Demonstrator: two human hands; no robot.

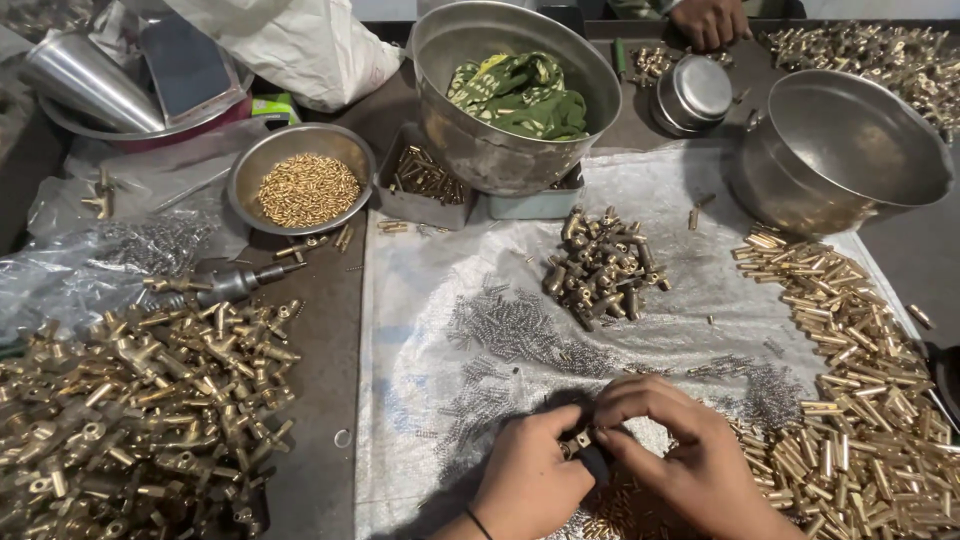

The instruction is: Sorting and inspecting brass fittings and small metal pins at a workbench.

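At six o'clock of the table, the left hand [528, 478] and the right hand [680, 450] are meeting, their fingers pinching together one small brass fitting [580, 441]. Small springs [515, 328] are lying at twelve o'clock from them, and brass tubes [860, 400] are piling at three o'clock, on a plastic sheet [420, 300].

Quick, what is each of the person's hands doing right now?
Left hand: closed, pinching a small brass fitting.
Right hand: fingers curled onto the same fitting; whether it grips cannot be told.
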